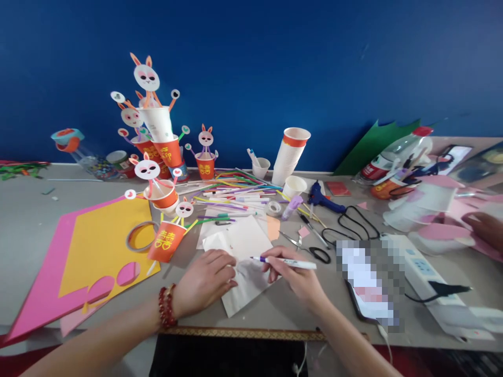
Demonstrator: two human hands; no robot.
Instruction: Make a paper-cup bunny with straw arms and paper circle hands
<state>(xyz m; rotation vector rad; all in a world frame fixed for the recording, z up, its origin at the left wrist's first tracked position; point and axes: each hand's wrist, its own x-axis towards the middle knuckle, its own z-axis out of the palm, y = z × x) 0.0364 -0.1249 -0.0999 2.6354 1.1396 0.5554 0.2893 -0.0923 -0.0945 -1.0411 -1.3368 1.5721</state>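
- Right hand (301, 280): thumb and fingers are pinching a white marker (301, 264); its purple tip is pointing left, above the paper.
- Left hand (206, 280): it is lying palm down, unclenched, fingers bent and close together, touching the left side of the paper.
- White paper (249, 234): it is lying on the table (291, 311), between and beyond the hands.
- Right of the paper: scissors (304, 248) are lying near; a blue glue gun (325, 200) is resting farther back.
- Left: a tape roll (129, 240) is lying on yellow card (90, 246), beside a tilted red cup (168, 244) bearing a rabbit figure.
- Far right: a phone (365, 293) is lying near a power strip (418, 269); another person's hand (485, 229) is showing at the edge.
- Room: a blue wall (251, 68) is standing behind the table.
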